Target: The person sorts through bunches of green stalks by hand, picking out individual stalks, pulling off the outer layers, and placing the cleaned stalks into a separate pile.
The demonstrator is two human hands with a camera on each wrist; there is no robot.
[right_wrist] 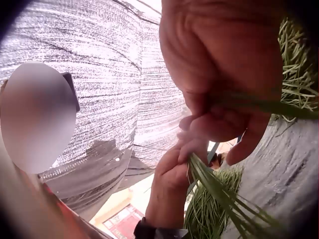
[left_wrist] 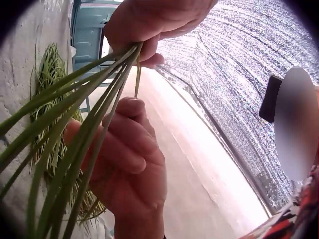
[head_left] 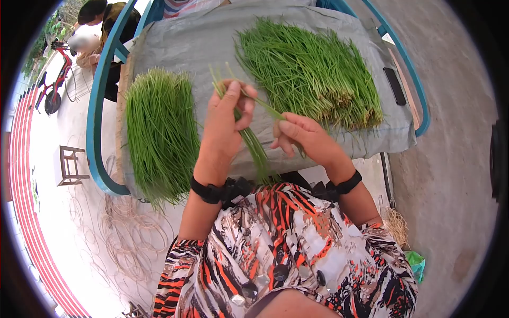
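Note:
My left hand (head_left: 225, 114) grips a small bunch of green chives (head_left: 254, 151) whose pale ends stick up past the thumb, while the long leaves hang toward my lap. My right hand (head_left: 308, 138) pinches a single chive blade (head_left: 269, 109) that stretches from the left fingers. In the left wrist view, the bunched chives (left_wrist: 84, 124) fan out from the fist, with the curled right fingers (left_wrist: 129, 144) just below. A neat chive pile (head_left: 159, 127) lies left of my hands, and a larger, looser heap (head_left: 313, 69) lies to the right, its root ends facing me.
A grey cloth (head_left: 212, 37) covers the table, which has blue metal rails (head_left: 95, 106) at its sides. A black phone (head_left: 394, 86) lies at the right edge. Beyond the left rail are a small stool (head_left: 72, 165), a red bicycle (head_left: 58, 79) and another person (head_left: 114, 26).

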